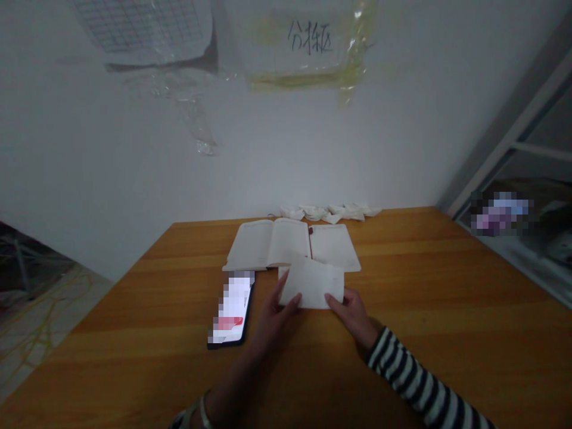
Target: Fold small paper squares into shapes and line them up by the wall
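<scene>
A white sheet of paper [314, 285] is held between my two hands just above the wooden table. My left hand [276, 310] grips its lower left part, with the thumb on top. On the lower right side, my right hand [353, 311] pinches the paper, its thumb also on top. The fingers underneath are mostly hidden. Beneath or behind this sheet the edge of another white layer shows at the right; I cannot tell if it is a fold or a second sheet. Just beyond lies an open notebook [252, 241], beside a loose white page [335, 244].
A phone [235, 307] with a lit screen lies left of my left hand. Crumpled white papers [330, 213] line the table's [447, 286] back edge against the wall. Taped sheets [308, 42] hang above. At the right stands a metal-framed shelf [504, 155].
</scene>
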A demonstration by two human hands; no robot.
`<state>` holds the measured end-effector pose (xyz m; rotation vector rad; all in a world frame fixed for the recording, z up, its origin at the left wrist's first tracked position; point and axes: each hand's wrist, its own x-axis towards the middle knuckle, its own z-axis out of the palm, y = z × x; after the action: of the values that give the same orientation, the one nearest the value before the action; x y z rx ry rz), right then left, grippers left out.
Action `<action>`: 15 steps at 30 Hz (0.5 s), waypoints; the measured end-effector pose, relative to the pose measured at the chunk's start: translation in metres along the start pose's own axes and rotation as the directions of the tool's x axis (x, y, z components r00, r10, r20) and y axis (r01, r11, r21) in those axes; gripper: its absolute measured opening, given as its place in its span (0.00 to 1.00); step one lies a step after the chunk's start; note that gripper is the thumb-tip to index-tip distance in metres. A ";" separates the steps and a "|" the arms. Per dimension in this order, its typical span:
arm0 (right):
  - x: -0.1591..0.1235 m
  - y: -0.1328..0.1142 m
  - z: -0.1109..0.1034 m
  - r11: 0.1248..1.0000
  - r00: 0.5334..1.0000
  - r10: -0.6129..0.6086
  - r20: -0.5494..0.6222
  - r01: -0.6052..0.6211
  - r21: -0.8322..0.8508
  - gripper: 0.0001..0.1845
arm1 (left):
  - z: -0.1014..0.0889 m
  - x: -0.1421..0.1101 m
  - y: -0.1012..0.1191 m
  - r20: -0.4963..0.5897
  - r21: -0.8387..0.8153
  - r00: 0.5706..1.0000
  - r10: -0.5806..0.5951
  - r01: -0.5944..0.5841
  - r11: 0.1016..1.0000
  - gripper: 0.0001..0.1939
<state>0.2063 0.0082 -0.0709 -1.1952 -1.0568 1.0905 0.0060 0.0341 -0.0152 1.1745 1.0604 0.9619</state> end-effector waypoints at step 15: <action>0.004 -0.007 -0.002 0.998 0.998 -0.064 -0.017 0.064 -0.025 0.20 | -0.005 -0.003 0.003 0.008 0.024 0.979 -0.204 0.204 0.979 0.25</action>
<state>0.2099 0.0113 -0.0636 -1.1809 -1.0902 1.0178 0.0004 0.0326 -0.0121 1.0646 1.1617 0.7841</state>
